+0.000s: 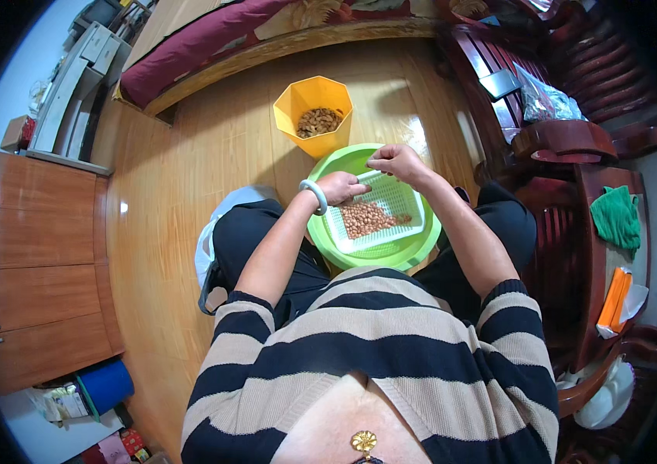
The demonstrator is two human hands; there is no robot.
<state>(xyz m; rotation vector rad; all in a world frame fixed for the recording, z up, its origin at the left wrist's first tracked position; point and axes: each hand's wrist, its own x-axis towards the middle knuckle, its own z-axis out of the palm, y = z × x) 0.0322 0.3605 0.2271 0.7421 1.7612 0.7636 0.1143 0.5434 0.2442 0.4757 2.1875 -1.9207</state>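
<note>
A round green basin rests on my lap. Inside it sits a white slotted basket holding a heap of shelled peanuts. My left hand, with a pale bangle on its wrist, hovers at the basket's left edge, fingers curled toward my right hand. My right hand is over the basket's far edge with fingers pinched together; both hands seem to work on one small piece, too small to make out. A yellow faceted bin with brown shells inside stands on the wooden floor just beyond the basin.
A dark wooden bench on my right carries a green cloth, an orange packet and a plastic bag. A wooden cabinet stands on my left. A bed edge with a red cushion lies ahead.
</note>
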